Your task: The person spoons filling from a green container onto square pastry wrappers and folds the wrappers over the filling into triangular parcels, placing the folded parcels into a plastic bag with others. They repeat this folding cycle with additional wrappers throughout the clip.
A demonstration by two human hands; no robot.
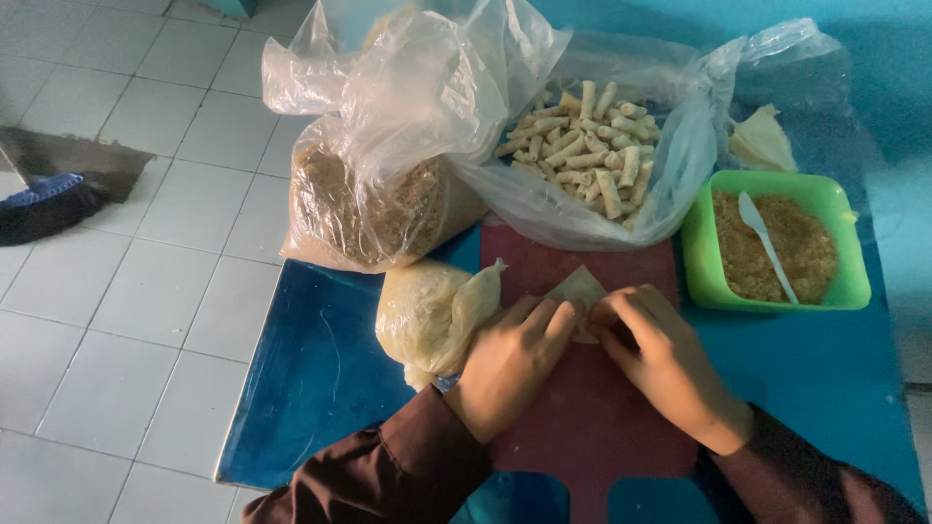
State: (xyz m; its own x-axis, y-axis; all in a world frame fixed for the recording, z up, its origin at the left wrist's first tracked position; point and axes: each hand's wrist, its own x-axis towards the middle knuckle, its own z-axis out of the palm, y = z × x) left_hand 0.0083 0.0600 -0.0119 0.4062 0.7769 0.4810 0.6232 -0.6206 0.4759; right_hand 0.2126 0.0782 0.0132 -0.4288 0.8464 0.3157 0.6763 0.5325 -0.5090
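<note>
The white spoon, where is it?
In the head view, the spoon lies in the green tub of crumbs, far right on the table, beyond the right hand.

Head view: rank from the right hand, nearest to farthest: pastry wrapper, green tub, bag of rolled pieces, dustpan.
From the right hand:
1. Pastry wrapper: under the fingers, on the red board.
2. Green tub: up and to the right.
3. Bag of rolled pieces: behind, at the table's far edge.
4. Dustpan: on the floor, far left.
</note>
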